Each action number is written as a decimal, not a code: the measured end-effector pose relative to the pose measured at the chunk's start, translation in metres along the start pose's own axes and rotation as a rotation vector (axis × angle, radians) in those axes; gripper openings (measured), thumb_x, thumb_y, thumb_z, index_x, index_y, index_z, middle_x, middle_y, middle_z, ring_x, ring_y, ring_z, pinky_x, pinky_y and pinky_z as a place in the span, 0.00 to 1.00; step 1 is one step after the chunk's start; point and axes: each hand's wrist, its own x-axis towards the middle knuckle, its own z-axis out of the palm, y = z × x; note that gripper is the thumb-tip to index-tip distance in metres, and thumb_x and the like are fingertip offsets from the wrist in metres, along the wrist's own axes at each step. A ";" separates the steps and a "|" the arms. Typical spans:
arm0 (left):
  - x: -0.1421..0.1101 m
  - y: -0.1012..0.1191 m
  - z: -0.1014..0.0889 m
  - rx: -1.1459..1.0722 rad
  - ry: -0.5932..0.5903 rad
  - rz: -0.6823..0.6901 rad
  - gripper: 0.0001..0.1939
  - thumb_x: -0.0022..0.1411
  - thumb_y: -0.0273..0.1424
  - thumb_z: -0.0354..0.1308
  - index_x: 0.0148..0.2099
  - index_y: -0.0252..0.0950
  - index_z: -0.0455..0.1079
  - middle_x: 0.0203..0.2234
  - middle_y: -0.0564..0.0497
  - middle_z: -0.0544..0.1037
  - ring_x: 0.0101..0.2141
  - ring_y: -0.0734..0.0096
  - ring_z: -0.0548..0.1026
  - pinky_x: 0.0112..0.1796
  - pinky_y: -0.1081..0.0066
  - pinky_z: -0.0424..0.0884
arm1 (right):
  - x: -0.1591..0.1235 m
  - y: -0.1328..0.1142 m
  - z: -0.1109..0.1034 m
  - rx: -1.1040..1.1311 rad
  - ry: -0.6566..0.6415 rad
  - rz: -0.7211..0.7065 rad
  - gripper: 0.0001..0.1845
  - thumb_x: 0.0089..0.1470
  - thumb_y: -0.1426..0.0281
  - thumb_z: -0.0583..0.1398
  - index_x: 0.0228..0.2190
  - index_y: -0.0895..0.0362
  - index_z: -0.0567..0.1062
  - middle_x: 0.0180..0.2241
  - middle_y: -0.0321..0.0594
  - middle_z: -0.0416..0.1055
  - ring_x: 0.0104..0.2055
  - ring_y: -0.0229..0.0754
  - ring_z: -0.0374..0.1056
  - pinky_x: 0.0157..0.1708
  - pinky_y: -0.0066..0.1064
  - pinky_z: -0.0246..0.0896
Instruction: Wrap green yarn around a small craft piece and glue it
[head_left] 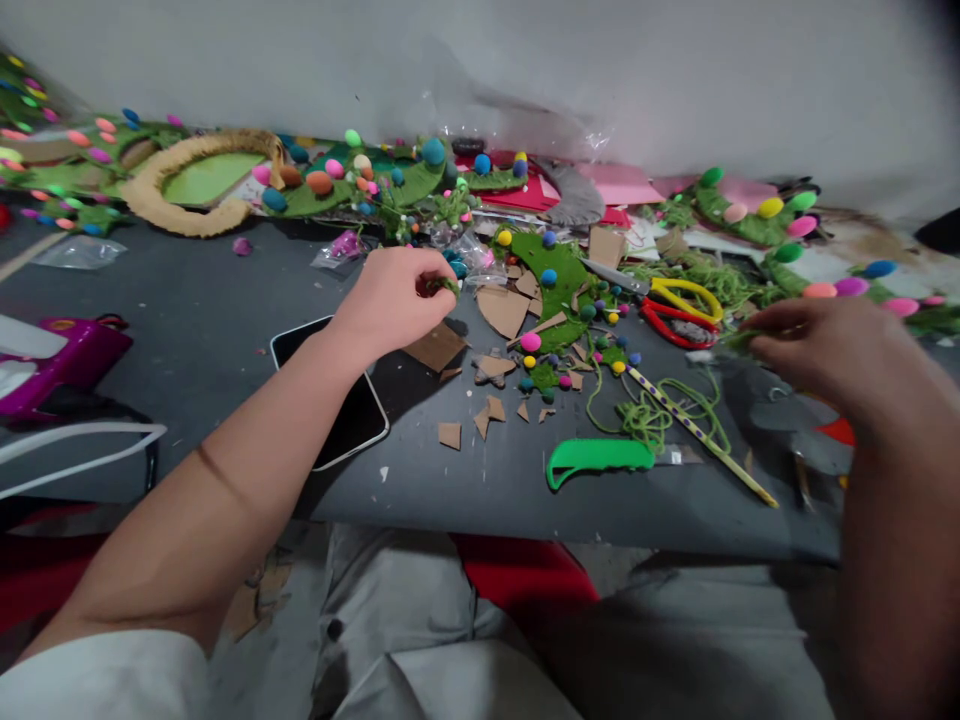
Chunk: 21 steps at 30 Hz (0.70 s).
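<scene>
My left hand [394,300] hovers over the middle of the grey table [195,320], fingers pinched on a small green bit at its fingertips, above a brown cardboard scrap [437,347]. My right hand [840,350] is at the right, blurred, its fingers curled around a strand of green yarn [739,340]. Between the hands lie a green felt piece [559,285] with coloured pompoms, cardboard offcuts [491,370] and more loose green yarn [652,415].
A phone [352,415] lies under my left forearm. Red-and-yellow scissors [679,305], a green-handled cutter [596,457] and a dotted pencil [694,430] lie at the right. A pink glue gun [56,365] sits at the left edge. Wreaths with pompoms [195,180] line the back wall.
</scene>
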 end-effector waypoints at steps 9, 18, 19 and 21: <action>0.000 0.001 0.000 0.004 0.001 -0.005 0.12 0.56 0.30 0.57 0.38 0.36 0.82 0.29 0.49 0.82 0.30 0.68 0.74 0.35 0.66 0.67 | -0.011 -0.040 0.001 0.379 0.434 -0.247 0.20 0.47 0.71 0.66 0.44 0.53 0.87 0.30 0.41 0.79 0.25 0.32 0.65 0.26 0.27 0.57; 0.000 0.003 -0.001 -0.009 0.002 -0.001 0.12 0.56 0.29 0.58 0.38 0.35 0.82 0.30 0.48 0.82 0.30 0.67 0.75 0.36 0.65 0.67 | -0.001 -0.036 0.009 0.261 0.634 -0.320 0.19 0.53 0.73 0.65 0.47 0.54 0.86 0.39 0.49 0.82 0.39 0.43 0.77 0.32 0.33 0.65; 0.000 0.003 -0.001 -0.014 -0.001 -0.001 0.12 0.57 0.29 0.57 0.38 0.35 0.82 0.30 0.48 0.82 0.30 0.67 0.75 0.36 0.65 0.67 | 0.001 -0.030 0.008 0.137 0.619 -0.297 0.19 0.52 0.73 0.66 0.46 0.53 0.87 0.39 0.49 0.82 0.41 0.43 0.77 0.35 0.34 0.67; -0.001 0.003 -0.001 -0.021 -0.010 -0.001 0.12 0.57 0.29 0.57 0.38 0.36 0.82 0.30 0.48 0.82 0.31 0.67 0.76 0.35 0.65 0.68 | 0.005 -0.019 0.003 -0.048 0.531 -0.212 0.19 0.53 0.73 0.66 0.47 0.55 0.86 0.39 0.50 0.82 0.39 0.43 0.77 0.37 0.35 0.68</action>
